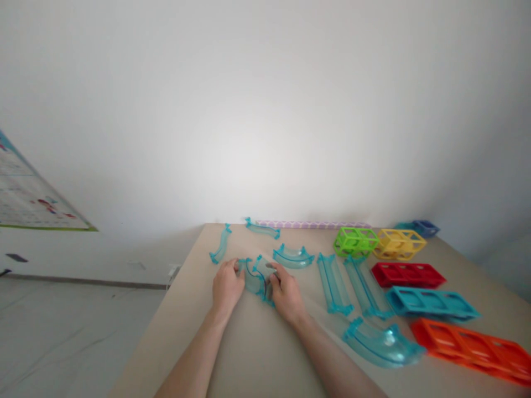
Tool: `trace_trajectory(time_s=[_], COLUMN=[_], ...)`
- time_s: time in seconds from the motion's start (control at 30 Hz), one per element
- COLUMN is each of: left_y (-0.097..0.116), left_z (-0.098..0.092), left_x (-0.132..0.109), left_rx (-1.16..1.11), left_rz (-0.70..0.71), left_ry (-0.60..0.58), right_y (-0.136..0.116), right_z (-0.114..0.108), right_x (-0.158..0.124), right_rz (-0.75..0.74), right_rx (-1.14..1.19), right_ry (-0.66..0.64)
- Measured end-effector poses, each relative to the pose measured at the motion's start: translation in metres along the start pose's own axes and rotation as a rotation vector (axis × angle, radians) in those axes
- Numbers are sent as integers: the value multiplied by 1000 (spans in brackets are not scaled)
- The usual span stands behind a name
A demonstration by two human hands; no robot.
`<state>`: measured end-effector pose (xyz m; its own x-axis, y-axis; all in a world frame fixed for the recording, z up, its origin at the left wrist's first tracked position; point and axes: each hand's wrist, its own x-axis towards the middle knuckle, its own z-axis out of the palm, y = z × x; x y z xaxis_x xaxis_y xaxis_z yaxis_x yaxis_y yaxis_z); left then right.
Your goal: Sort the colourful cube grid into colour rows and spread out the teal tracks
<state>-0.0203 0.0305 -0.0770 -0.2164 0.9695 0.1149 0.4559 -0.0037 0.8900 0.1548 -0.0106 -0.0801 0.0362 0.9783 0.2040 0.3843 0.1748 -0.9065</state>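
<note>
My left hand (228, 286) is closed on the left end of a translucent teal curved track piece (252, 281), thumb and fingers around its edge. My right hand (287, 294) grips a second teal track piece (262, 266) from the right, its fingers covering part of it. The two pieces meet or overlap between my hands, low over the table; whether they are joined I cannot tell. Just beyond my right hand lies a curved track piece (293, 257). Two wavy track pieces, one at the left (222, 244) and another at the back (263, 229), rest on the table.
Right of my hands lie two straight tracks (334, 284) (367, 288) and a large curved one (381, 344). Farther right are green (355, 242), yellow (399, 244), red (409, 275), blue (433, 303) and orange (473, 349) frame blocks. A patterned purple strip (313, 224) runs along the wall.
</note>
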Motion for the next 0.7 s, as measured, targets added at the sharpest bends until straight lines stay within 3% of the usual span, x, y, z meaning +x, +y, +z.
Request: trace_trajectory(time_s=[0.2, 0.4, 0.57, 0.7], left_y=[0, 19, 33, 35], left_z=[3, 6, 5, 7], left_x=[4, -7, -12, -14], left_rx=[-257, -579, -970, -993], left_rz=[-130, -207, -422, -334], left_ry=[-102, -237, -353, -328], right_y=[2, -3, -6, -7], right_z=[4, 8, 9, 8], right_x=[2, 3, 2, 2], right_rz=[52, 88, 129, 157], right_rx=[174, 330, 351, 393], right_ry=[-17, -110, -73, -43])
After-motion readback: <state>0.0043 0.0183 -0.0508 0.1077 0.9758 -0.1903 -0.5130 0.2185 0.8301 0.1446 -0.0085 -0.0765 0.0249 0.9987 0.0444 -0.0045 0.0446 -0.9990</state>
